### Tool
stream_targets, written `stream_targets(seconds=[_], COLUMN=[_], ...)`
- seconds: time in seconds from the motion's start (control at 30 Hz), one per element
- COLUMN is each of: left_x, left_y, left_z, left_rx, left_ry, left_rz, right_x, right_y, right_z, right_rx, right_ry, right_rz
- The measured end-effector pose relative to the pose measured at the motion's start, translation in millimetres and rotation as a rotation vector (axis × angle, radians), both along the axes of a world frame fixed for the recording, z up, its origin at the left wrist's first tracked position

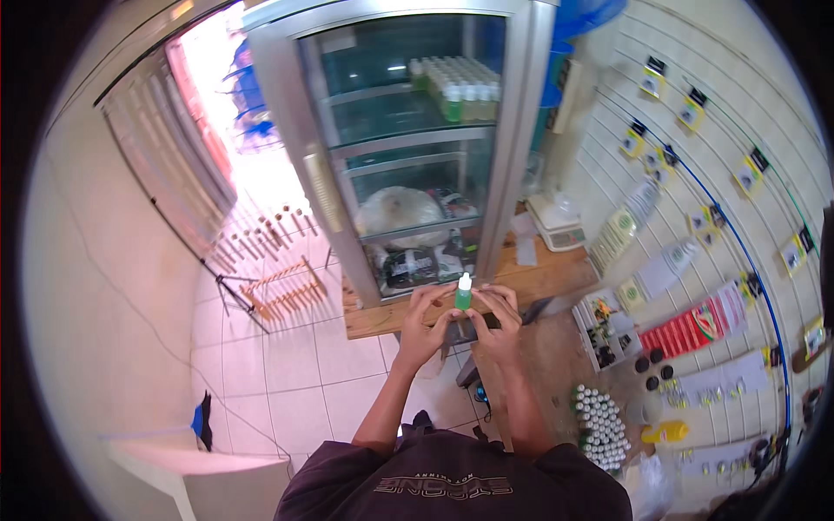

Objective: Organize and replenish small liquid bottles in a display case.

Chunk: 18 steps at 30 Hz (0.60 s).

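Note:
A small dropper bottle (463,297) with a white cap and green liquid stands upright between my two hands. The fingertips of my left hand (422,325) touch its left side, and those of my right hand (498,322) touch its right side. Behind the bottle is a glass-fronted metal cabinet (391,153). Rows of similar capped bottles (454,84) fill part of its upper shelf, some green and some paler. Lower down in the cabinet lie a large clear plastic bag (399,211) and several printed packets (410,267).
The cabinet stands on a wooden table (374,322), with a digital scale (563,228) at right. Many white-capped bottles (599,423) and a yellow bottle (664,431) are at lower right. Packets hang on a wall rack (723,208). A wooden rack (283,293) is at left.

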<state>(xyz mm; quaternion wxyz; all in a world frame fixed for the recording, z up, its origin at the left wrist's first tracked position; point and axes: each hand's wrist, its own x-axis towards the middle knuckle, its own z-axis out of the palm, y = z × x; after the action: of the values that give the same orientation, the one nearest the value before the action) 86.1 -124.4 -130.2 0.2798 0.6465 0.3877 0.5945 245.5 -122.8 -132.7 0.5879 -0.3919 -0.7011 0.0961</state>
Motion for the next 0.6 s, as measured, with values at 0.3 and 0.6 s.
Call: stream_targets(seconds=[0.3, 0.6], left_x=[-77.7, -113.6], left_y=[-14.4, -4.6], left_z=[3.0, 4.3], left_rx=[0.077, 0.191], left_ry=[0.159, 0.125], left_rz=[0.323, 0.406], right_x=[-83.1, -122.2], right_y=[28.7, 49.8], right_z=[5.0, 12.9], right_rx=[0.012, 0.094], right_ry=[-0.003, -0.036], right_rz=[0.282, 0.336])
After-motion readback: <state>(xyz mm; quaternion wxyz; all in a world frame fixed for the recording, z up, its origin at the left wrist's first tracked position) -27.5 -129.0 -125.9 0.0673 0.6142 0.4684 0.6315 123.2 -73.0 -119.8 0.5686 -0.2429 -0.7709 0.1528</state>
